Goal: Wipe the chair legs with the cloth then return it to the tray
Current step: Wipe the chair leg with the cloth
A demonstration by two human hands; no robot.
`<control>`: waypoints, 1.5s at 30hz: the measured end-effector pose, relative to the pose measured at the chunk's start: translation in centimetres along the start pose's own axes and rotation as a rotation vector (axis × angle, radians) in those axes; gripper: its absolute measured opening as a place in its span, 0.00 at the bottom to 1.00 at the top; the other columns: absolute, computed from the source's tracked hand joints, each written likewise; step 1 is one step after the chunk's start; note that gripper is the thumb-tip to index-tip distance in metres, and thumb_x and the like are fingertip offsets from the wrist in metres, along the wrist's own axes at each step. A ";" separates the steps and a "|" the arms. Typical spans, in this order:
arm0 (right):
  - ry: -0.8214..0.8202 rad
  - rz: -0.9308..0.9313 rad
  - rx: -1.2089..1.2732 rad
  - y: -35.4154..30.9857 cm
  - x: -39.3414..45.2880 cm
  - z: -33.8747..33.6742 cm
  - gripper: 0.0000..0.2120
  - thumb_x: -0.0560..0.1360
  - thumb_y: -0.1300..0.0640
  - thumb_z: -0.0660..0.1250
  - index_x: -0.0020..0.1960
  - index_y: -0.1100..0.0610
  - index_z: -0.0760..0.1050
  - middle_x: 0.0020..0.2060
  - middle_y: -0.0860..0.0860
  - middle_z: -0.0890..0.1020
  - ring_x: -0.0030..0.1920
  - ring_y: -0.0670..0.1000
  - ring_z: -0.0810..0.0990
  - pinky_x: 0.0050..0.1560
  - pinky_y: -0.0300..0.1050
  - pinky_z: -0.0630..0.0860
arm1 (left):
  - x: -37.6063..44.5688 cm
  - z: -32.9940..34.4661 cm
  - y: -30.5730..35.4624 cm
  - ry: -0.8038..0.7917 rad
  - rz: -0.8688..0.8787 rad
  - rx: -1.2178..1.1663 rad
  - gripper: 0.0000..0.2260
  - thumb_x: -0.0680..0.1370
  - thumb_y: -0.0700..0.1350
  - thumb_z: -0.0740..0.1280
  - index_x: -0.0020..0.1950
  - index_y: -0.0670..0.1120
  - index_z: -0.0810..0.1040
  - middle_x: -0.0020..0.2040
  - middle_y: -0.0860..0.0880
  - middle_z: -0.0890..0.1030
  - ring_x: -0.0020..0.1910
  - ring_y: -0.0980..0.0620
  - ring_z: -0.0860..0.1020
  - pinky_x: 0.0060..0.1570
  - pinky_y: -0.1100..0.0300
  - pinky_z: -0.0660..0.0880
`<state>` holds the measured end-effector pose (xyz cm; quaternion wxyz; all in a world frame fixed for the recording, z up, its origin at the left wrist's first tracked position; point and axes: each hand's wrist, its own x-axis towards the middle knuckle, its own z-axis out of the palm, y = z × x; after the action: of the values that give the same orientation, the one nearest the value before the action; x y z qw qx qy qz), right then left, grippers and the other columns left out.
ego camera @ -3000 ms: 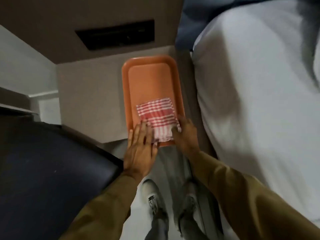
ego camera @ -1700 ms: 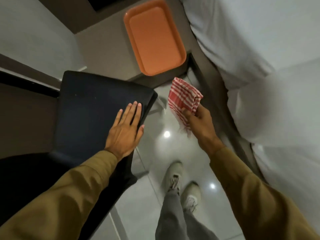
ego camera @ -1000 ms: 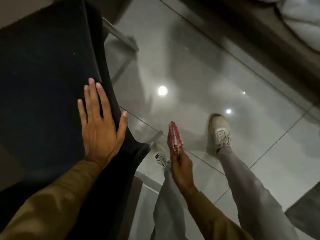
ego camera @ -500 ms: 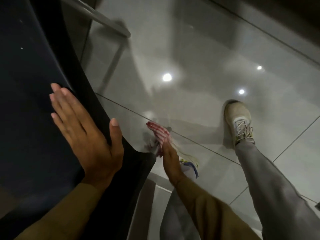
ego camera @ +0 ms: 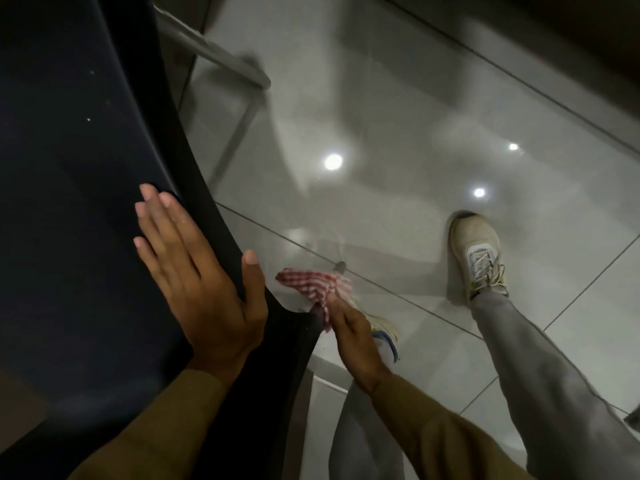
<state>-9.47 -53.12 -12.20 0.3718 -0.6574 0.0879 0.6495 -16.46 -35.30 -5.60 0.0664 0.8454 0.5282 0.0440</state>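
A dark chair seat (ego camera: 79,202) fills the left side. My left hand (ego camera: 197,285) lies flat on its right edge, fingers spread, holding nothing. My right hand (ego camera: 356,337) reaches down beside the seat's front corner and grips the red-and-white checked cloth (ego camera: 311,282). The cloth is bunched around the near chair leg, whose foot tip (ego camera: 341,266) shows just past it. A second grey metal leg (ego camera: 214,53) slants out at the top. The tray is out of view.
Glossy grey floor tiles (ego camera: 398,116) reflect ceiling lights. My right shoe (ego camera: 476,254) stands on the floor to the right, with grey trouser legs below. My other shoe (ego camera: 381,332) is partly hidden under the right hand.
The cloth left the orange tray in my right hand and came down beside the chair. In the last half second it has spread around the near leg. My left hand stays on the seat.
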 end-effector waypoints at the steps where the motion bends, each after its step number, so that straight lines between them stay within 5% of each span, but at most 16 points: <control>1: 0.021 0.032 0.004 0.9 1.6 -0.1 0.17 0.88 0.54 0.55 0.58 0.45 0.83 0.56 0.49 0.88 0.60 0.49 0.85 0.60 0.32 0.76 | 0.0 0.1 -0.1 0.003 0.004 0.000 0.38 0.86 0.58 0.52 0.87 0.35 0.48 0.88 0.32 0.53 0.89 0.34 0.52 0.89 0.42 0.46; 4: 0.067 0.100 0.002 2.1 5.1 -0.1 0.23 0.87 0.45 0.54 0.69 0.59 0.80 0.65 0.64 0.83 0.59 0.55 0.81 0.59 0.45 0.76 | 0.0 0.2 -0.1 0.010 0.006 -0.006 0.38 0.86 0.59 0.52 0.87 0.35 0.49 0.88 0.32 0.53 0.89 0.35 0.52 0.89 0.44 0.45; 9: 0.022 0.086 0.083 0.2 2.5 -0.1 0.20 0.88 0.48 0.55 0.74 0.53 0.77 0.69 0.55 0.83 0.71 0.56 0.80 0.75 0.53 0.76 | 0.0 -0.5 0.4 -0.037 -0.016 0.026 0.38 0.85 0.57 0.52 0.87 0.33 0.50 0.88 0.32 0.53 0.89 0.34 0.52 0.89 0.38 0.49; 13: -0.047 -0.015 0.118 -0.6 -4.6 0.8 0.18 0.83 0.38 0.59 0.65 0.38 0.83 0.62 0.38 0.87 0.66 0.39 0.83 0.66 0.29 0.77 | 0.1 -1.0 0.8 -0.045 -0.024 0.034 0.38 0.85 0.56 0.53 0.86 0.32 0.51 0.88 0.31 0.54 0.89 0.33 0.53 0.88 0.36 0.50; 16: 0.014 -0.026 0.108 0.4 -3.7 1.4 0.17 0.87 0.47 0.58 0.56 0.35 0.85 0.54 0.37 0.87 0.60 0.42 0.84 0.64 0.31 0.77 | 0.1 -0.7 0.5 -0.024 -0.016 0.020 0.38 0.85 0.57 0.53 0.87 0.33 0.51 0.88 0.32 0.54 0.89 0.34 0.53 0.89 0.38 0.48; 19: 0.059 0.030 0.038 2.6 0.8 0.8 0.18 0.89 0.58 0.54 0.60 0.56 0.84 0.57 0.58 0.86 0.61 0.57 0.83 0.66 0.51 0.79 | 0.0 -0.2 0.0 0.002 -0.006 0.030 0.38 0.85 0.58 0.52 0.87 0.34 0.50 0.88 0.32 0.54 0.89 0.34 0.53 0.90 0.41 0.47; 21: 0.111 0.043 -0.007 3.1 3.6 0.1 0.23 0.88 0.52 0.54 0.63 0.68 0.80 0.54 0.66 0.84 0.53 0.60 0.82 0.57 0.49 0.80 | -0.1 0.1 -0.1 0.015 0.006 0.022 0.38 0.85 0.58 0.52 0.87 0.34 0.50 0.88 0.32 0.54 0.89 0.34 0.53 0.90 0.42 0.47; 23: 0.073 0.079 0.002 2.1 5.0 -0.1 0.25 0.87 0.47 0.55 0.73 0.62 0.76 0.63 0.57 0.82 0.63 0.55 0.80 0.68 0.48 0.77 | -0.1 0.2 -0.3 0.019 0.016 0.017 0.38 0.85 0.58 0.52 0.87 0.34 0.50 0.88 0.32 0.55 0.89 0.34 0.53 0.90 0.43 0.46; 26: 0.058 0.114 0.060 0.3 4.7 0.2 0.23 0.89 0.49 0.54 0.78 0.57 0.72 0.75 0.57 0.77 0.76 0.58 0.74 0.80 0.58 0.69 | -0.2 0.4 -0.5 0.020 0.019 0.022 0.39 0.85 0.59 0.53 0.87 0.34 0.50 0.88 0.32 0.54 0.89 0.35 0.53 0.90 0.43 0.47; 29: 0.059 0.046 0.096 -0.2 0.0 0.8 0.22 0.88 0.45 0.55 0.73 0.54 0.78 0.69 0.55 0.83 0.74 0.57 0.78 0.78 0.56 0.72 | -0.2 0.4 -0.6 0.015 0.007 0.026 0.39 0.85 0.60 0.52 0.88 0.36 0.49 0.88 0.34 0.53 0.90 0.38 0.51 0.90 0.41 0.48; 31: 0.079 0.000 0.140 -0.1 -3.6 1.4 0.22 0.81 0.32 0.59 0.67 0.39 0.81 0.65 0.40 0.85 0.71 0.43 0.80 0.76 0.44 0.74 | -0.2 0.4 -0.7 0.010 0.012 0.028 0.39 0.85 0.60 0.53 0.88 0.36 0.48 0.88 0.34 0.53 0.90 0.41 0.48 0.89 0.40 0.48; 33: 0.050 0.008 0.183 0.5 -4.4 1.8 0.17 0.79 0.29 0.61 0.60 0.32 0.83 0.59 0.34 0.86 0.66 0.36 0.81 0.71 0.37 0.76 | -0.2 0.4 -0.8 0.014 0.018 0.031 0.39 0.85 0.61 0.53 0.88 0.37 0.48 0.88 0.34 0.53 0.90 0.44 0.46 0.89 0.41 0.48; 36: 0.062 -0.013 0.096 1.7 -1.1 1.6 0.17 0.89 0.50 0.55 0.62 0.41 0.83 0.60 0.47 0.87 0.65 0.45 0.83 0.70 0.42 0.78 | -0.2 0.8 -0.9 0.026 0.025 0.021 0.40 0.85 0.62 0.52 0.89 0.39 0.47 0.89 0.36 0.52 0.90 0.45 0.46 0.89 0.43 0.47; 39: 0.114 0.051 0.022 3.3 4.3 0.3 0.21 0.87 0.49 0.54 0.67 0.58 0.81 0.64 0.65 0.83 0.60 0.57 0.82 0.65 0.52 0.79 | -0.4 1.1 -1.1 0.042 0.032 0.012 0.39 0.86 0.64 0.50 0.89 0.41 0.46 0.89 0.38 0.52 0.90 0.46 0.46 0.89 0.45 0.46; 42: 0.097 0.107 0.008 2.7 7.4 -0.1 0.23 0.88 0.48 0.55 0.76 0.59 0.74 0.72 0.60 0.79 0.73 0.58 0.77 0.78 0.58 0.71 | -0.3 1.3 -1.2 0.056 0.039 0.003 0.39 0.86 0.64 0.49 0.89 0.41 0.46 0.89 0.38 0.52 0.90 0.47 0.47 0.89 0.45 0.46; 45: 0.030 0.093 0.099 1.0 5.6 0.1 0.20 0.88 0.46 0.53 0.74 0.46 0.77 0.70 0.45 0.82 0.74 0.52 0.78 0.74 0.53 0.76 | -0.5 1.2 -1.2 0.050 0.039 0.008 0.39 0.85 0.63 0.50 0.89 0.41 0.46 0.89 0.38 0.52 0.90 0.47 0.46 0.89 0.44 0.46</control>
<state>-9.34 -51.76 -17.72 0.3719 -0.6432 0.1557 0.6510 -17.58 -35.25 -7.02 0.0486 0.8543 0.5135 0.0643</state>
